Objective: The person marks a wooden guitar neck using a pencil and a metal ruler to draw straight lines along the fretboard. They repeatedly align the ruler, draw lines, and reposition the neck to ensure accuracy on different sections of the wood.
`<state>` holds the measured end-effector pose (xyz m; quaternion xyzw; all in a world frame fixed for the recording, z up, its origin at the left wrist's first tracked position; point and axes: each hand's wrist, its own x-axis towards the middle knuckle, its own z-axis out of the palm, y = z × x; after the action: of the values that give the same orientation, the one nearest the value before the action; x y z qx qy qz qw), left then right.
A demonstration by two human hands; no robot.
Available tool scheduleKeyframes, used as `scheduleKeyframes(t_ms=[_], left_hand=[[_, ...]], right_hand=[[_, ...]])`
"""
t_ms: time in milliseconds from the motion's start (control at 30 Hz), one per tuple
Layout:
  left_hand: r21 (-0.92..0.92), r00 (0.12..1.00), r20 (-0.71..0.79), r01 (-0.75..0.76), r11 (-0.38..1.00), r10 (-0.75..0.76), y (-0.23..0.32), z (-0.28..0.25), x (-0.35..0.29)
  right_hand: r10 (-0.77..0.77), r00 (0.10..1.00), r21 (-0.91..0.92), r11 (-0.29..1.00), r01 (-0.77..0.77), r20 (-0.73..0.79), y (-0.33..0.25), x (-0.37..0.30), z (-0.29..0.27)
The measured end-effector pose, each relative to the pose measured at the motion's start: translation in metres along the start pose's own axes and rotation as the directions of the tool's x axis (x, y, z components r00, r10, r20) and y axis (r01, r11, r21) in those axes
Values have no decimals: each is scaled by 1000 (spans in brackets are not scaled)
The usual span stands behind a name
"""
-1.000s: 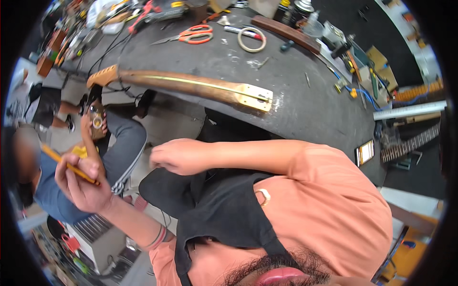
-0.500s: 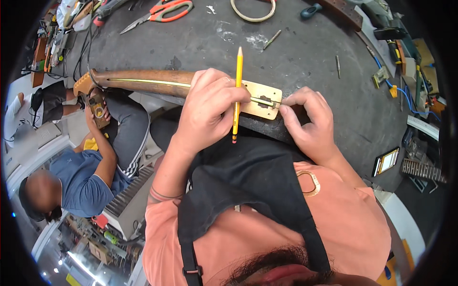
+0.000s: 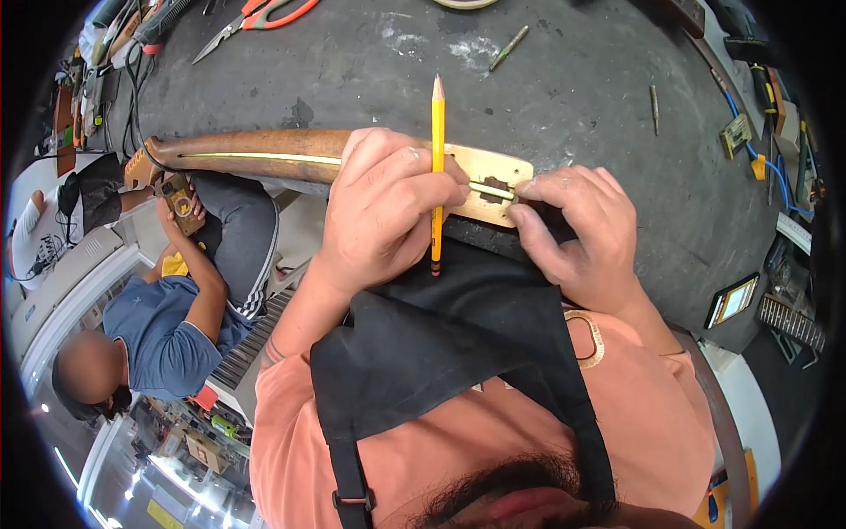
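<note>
A guitar neck [image 3: 256, 145] lies back-up across the bench, headstock to the left. Along its slot runs a thin yellow-green rod [image 3: 291, 159], which passes under my left hand and shows again over a dark cutout in the pale heel [image 3: 476, 210]. My left hand [image 3: 383, 207] rests closed over the neck near the heel. A yellow pencil [image 3: 438, 132] is held between its fingers, point away from me; the fingertips are by the rod. At the heel's right end, thumb and forefinger of my right hand [image 3: 582, 229] pinch the rod's end.
Orange-handled scissors [image 3: 256, 19] and two thin metal bits [image 3: 508, 48] [image 3: 655, 110] lie on the dark bench [image 3: 370, 84]. A phone [image 3: 732, 301] and a fretted neck [image 3: 791, 322] are at the right. Another person [image 3: 167, 331] sits at the left, holding a phone.
My view has shifted, so the bench items sit higher in the picture. Both hands keep their places on the neck and the rod, with the pencil still in the left.
</note>
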<state>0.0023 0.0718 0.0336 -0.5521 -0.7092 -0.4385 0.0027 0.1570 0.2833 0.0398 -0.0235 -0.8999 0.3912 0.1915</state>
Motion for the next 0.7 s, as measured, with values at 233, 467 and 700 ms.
scheduleKeyframes(t_ms=[233, 467, 700], left_hand=[[-33, 999, 12, 49, 998, -49, -6, -20, -1], [55, 981, -45, 190, 980, -188, -22, -46, -11], [77, 972, 20, 233, 970, -235, -21, -47, -9]], right_hand=[[-41, 999, -14, 999, 41, -16, 2, 0, 3], [-54, 998, -1, 999, 54, -16, 1, -1, 5], [-37, 999, 17, 999, 37, 9, 1, -3, 2]])
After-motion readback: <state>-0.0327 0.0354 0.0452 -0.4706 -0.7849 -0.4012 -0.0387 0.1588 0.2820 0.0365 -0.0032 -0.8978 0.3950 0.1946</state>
